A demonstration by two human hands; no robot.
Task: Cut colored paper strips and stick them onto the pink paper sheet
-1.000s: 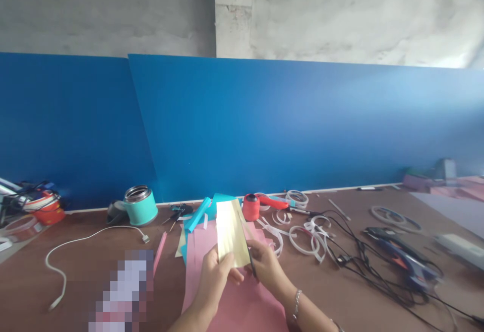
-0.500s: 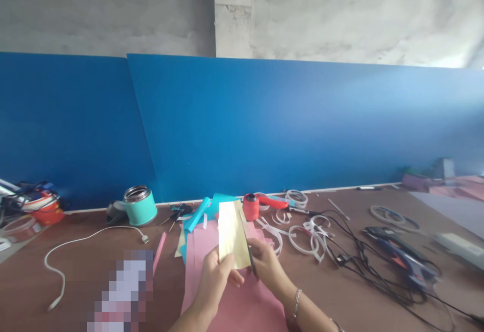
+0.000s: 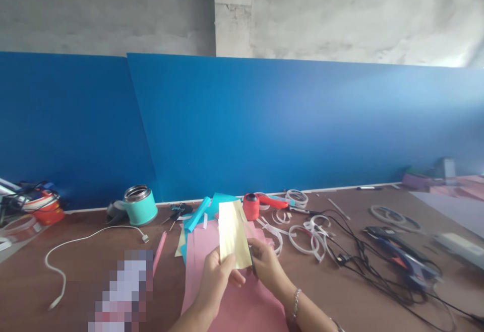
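- Head view: left hand (image 3: 216, 276) pinches the bottom edge of a gold paper strip (image 3: 231, 233), held upright over the pink sheet (image 3: 242, 307)
- Right hand (image 3: 264, 264) grips scissors (image 3: 251, 261) at the strip's right edge; cutting appears underway
- A steady straight cut comes next, I judge

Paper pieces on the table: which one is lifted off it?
The shiny gold sheet, pinched between the left hand and right hand; the pink sheet and teal pieces lie flat.
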